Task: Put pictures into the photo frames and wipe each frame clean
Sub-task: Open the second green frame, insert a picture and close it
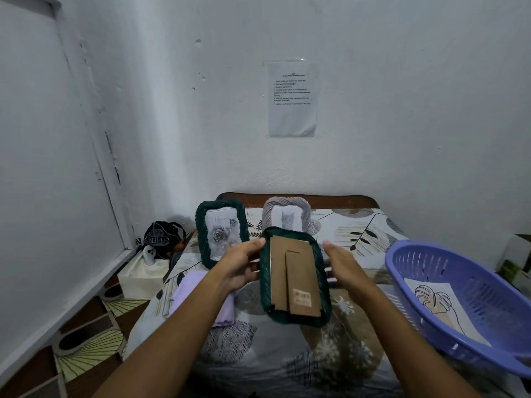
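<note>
Head-camera view over a bed with a leaf-patterned sheet, where both bare arms reach forward around a dark green photo frame held above the bedding with its back toward the camera, so the brown cardboard backing and its folded stand show. Left hand grips the frame's left edge, its fingers curled behind it and the thumb up near the top corner. Right hand sits just beside the frame's right edge with its fingers fairly straight; whether it touches the frame cannot be told. Behind, 2 more frames stand upright: a green one with a rose picture on the left and a pale grey one with a cat picture next to it, both near the wooden headboard. A lilac cloth lies on the sheet under the left forearm. On the right, a purple plastic basket holds a leaf line drawing. A printed sheet is taped to the white wall.
</note>
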Demonstrator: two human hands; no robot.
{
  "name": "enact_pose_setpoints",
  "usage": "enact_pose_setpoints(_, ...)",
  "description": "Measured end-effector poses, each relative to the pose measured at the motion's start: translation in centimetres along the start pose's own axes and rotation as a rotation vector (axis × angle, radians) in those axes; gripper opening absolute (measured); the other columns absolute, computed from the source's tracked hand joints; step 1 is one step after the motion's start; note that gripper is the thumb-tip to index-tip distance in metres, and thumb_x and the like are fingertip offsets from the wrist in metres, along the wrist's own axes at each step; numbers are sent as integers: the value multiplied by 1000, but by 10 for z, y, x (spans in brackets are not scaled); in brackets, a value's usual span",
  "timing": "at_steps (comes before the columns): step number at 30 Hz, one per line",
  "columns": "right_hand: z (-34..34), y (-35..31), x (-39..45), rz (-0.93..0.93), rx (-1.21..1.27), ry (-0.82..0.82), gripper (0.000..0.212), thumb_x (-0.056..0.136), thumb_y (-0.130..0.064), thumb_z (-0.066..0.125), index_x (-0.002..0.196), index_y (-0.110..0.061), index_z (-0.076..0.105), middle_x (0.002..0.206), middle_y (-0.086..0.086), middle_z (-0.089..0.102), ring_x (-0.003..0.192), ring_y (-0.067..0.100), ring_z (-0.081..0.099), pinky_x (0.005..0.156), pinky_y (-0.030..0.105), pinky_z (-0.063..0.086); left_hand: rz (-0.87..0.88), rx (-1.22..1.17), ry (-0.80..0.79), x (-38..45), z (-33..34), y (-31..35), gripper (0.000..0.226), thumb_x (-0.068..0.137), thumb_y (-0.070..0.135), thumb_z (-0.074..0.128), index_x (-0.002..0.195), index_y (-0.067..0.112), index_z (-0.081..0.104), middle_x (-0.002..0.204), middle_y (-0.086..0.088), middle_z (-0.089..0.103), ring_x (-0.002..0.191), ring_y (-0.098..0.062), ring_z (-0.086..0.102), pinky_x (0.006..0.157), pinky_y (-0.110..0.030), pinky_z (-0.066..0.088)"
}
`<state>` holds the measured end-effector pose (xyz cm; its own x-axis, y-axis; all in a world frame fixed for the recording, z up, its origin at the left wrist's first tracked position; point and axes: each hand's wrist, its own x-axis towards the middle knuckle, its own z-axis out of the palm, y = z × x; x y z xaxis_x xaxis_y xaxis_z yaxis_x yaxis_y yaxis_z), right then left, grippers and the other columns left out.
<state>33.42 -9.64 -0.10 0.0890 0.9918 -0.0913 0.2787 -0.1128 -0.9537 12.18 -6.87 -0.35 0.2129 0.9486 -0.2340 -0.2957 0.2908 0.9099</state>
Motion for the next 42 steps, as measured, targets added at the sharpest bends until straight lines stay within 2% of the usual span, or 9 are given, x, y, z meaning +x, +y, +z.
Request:
enact_pose_setpoints(5, 9, 36, 9, 143, 173, 11, 27, 101, -17, 41, 87, -12, 64, 90, 15, 65, 77, 27, 59, 67, 32, 45, -79, 60, 137, 12, -13, -30, 14, 96, 18, 52, 89, 13, 63, 75, -4, 65, 54, -14, 59, 53, -24, 51)
enact_pose_setpoints(8, 12, 56, 23, 167, 115, 14, 26, 99, -9, 46, 94, -8, 72, 90, 15, 68, 74, 27, 60, 65, 31, 46, -82, 164, 231, 19, -15, -44, 22, 97, 15, 47, 80, 13, 61, 67, -4, 60, 48, -15, 54, 47, -22, 47)
enact_pose_setpoints(10, 16, 67, 35, 176, 72, 47, 22, 95, -6, 53, 107, -1, 71, 98, 16, 70, 84, 29, 64, 75, 37, 53, -116, 208, 256, 25, -18, -49, 29, 96, 14, 43, 72, 12, 59, 58, -5, 55, 44, -16, 45, 46, -22, 41)
enact_pose_setpoints(14, 22, 79, 53, 200, -18, 101, 21, 89, -9, 63, 109, -4, 71, 103, 15, 70, 94, 32, 65, 90, 47, 53, -127, 303, 257, 40, -21, -55, 26, 91, 10, 42, 67, 14, 50, 52, -4, 42, 36, -14, 35, 41, -20, 30)
enact_pose_setpoints(20, 25, 81, 63, 151, -285, 159, 11, 85, -13, 69, 85, -5, 76, 74, 10, 68, 70, 26, 62, 69, 34, 55, -103, 552, 235, 56, -26, -52, 19, 92, 10, 48, 73, 9, 52, 55, -6, 48, 41, -16, 45, 43, -21, 38)
enact_pose_setpoints(24, 27, 81, 66, 150, -435, 174, 29, 86, -25, 66, 64, -6, 65, 63, 8, 64, 62, 25, 61, 63, 30, 49, -67, 774, 257, 69, -32, -52, 21, 92, 18, 53, 74, 8, 53, 62, -9, 48, 53, -22, 47, 48, -26, 42)
enact_pose_setpoints(29, 38, 79, 67, 4, -567, 255, 32, 87, -39, 61, 108, -16, 69, 105, 7, 70, 97, 29, 64, 76, 30, 46, 35, 1114, 329, 80, -30, -57, 29, 89, 34, 62, 85, 5, 66, 71, -9, 63, 65, -26, 61, 58, -32, 55)
enact_pose_setpoints(33, 45, 82, 70, -52, -636, 305, 33, 89, -45, 59, 94, -14, 71, 94, 6, 71, 87, 27, 64, 69, 30, 46, 124, 1262, 451, 84, -27, -67, 37, 82, 51, 64, 86, 14, 67, 84, -3, 69, 83, -22, 63, 69, -29, 47)
enact_pose_setpoints(42, 46, 90, 81, -81, -680, 354, 34, 85, -52, 62, 85, -19, 72, 85, 3, 71, 81, 25, 65, 63, 26, 43, 202, 1230, 545, 89, -30, -73, 29, 80, 48, 70, 83, 20, 68, 85, 1, 70, 82, -17, 62, 68, -26, 44)
